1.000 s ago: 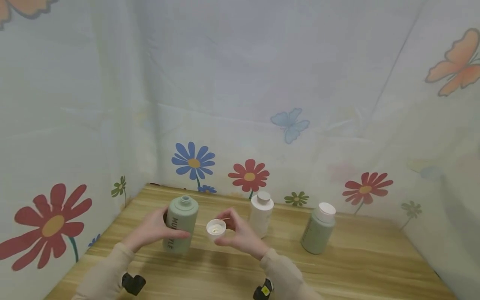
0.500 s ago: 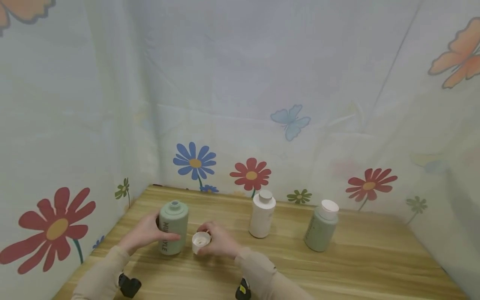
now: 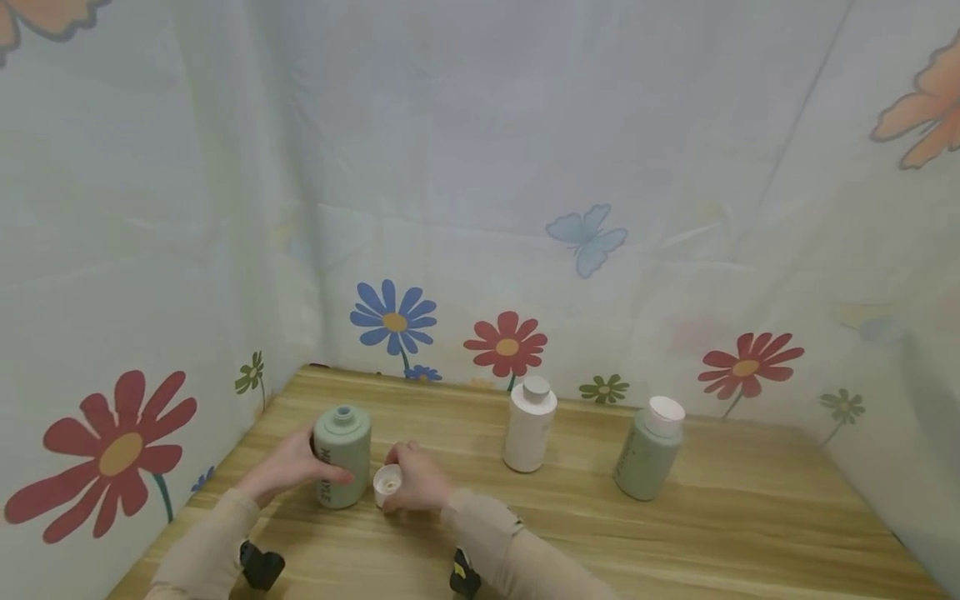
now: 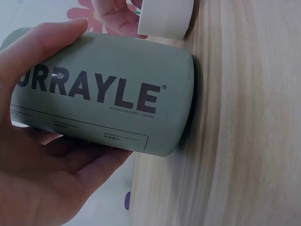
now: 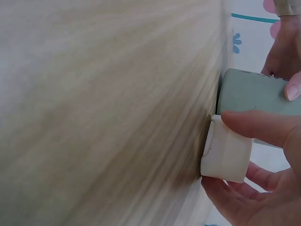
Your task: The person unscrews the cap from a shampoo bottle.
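Observation:
An uncapped green bottle point(image 3: 347, 454) with dark lettering stands upright at the left of the table. My left hand point(image 3: 295, 467) grips it round the body, thumb across the front; in the left wrist view the bottle point(image 4: 108, 92) has its base at the wood. Just right of it, my right hand point(image 3: 422, 481) holds a white cap point(image 3: 387, 485) with its hollow side up. The right wrist view shows the cap point(image 5: 226, 149) between thumb and fingers, down at the table surface and close beside the bottle point(image 5: 254, 92).
A white bottle point(image 3: 530, 427) with a grey cap stands at the back middle of the wooden table point(image 3: 675, 550). Further right is another green bottle point(image 3: 647, 458) wearing a white cap. A floral curtain point(image 3: 465, 167) encloses the back and sides.
The right hand has moved left and down with the cap, from above the table to its surface next to the bottle. The left hand has lowered the green bottle slightly, shifting it left.

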### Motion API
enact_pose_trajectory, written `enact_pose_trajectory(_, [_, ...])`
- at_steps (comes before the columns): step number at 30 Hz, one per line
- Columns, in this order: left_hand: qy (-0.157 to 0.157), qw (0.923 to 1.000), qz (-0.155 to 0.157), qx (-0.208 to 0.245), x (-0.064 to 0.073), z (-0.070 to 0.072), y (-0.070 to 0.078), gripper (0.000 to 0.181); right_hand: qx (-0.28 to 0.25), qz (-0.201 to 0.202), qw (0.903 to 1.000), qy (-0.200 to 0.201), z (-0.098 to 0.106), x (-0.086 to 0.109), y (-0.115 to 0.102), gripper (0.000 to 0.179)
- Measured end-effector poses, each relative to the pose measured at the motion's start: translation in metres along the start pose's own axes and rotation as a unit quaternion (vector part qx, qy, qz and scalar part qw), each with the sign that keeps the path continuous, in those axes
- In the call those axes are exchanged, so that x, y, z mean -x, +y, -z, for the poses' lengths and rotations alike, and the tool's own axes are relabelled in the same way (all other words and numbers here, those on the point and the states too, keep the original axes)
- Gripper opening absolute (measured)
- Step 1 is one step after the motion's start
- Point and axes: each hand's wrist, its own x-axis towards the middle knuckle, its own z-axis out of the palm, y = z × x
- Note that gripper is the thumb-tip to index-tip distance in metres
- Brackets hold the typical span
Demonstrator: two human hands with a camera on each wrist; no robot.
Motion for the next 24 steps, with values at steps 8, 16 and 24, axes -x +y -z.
enact_pose_trajectory(8, [-0.021, 0.9988, -0.013, 0.042, 0.001, 0.003, -0.008, 0.095, 0.027, -0.001, 0.9996, 0.004, -0.006, -0.003, 0.000, 0.051])
enact_pose_trajectory(16, [-0.010, 0.9978, -0.063, 0.019, 0.010, 0.013, 0.005, 0.100, -0.016, -0.004, 0.9999, 0.001, 0.000, 0.007, 0.008, 0.064])
enact_pose_trajectory(24, [0.065, 0.9926, -0.101, -0.018, 0.025, 0.033, 0.066, 0.102, -0.004, 0.011, 0.9998, 0.014, 0.050, 0.028, 0.005, 0.067])
